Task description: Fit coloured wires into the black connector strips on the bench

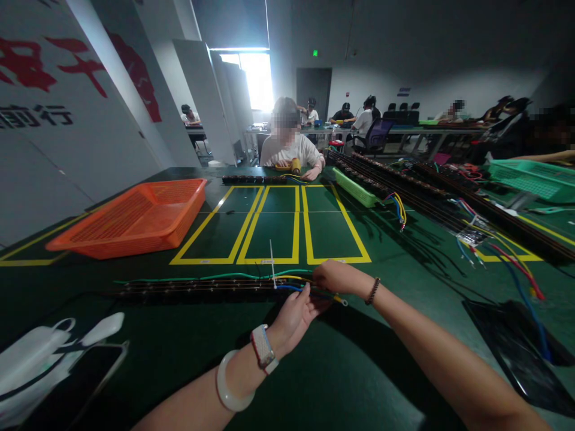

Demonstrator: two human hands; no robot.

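Observation:
A long dark strip [202, 288] with copper-coloured lines lies crosswise on the table before me. Along its far edge runs a green wire [224, 276], and a white cable tie [272, 269] stands up near its right end. Blue wire [287, 287] and yellow wire [287, 277] lead from that end to my hands. My left hand [297, 317] is closed around the wires from the near side, thumb up. Just beyond it, my right hand [339, 278] has its fingers curled down onto the same bundle; its fingertips are partly hidden. A ring terminal [344, 302] pokes out at the right.
An orange basket [130, 218] stands left, beside yellow-taped rectangles [269, 224]. At right are more dark strips [395, 185] with loose wires, a green basket [354, 187] and a black pouch [507, 347]. White items [36, 353] lie near left. A person [291, 140] sits opposite.

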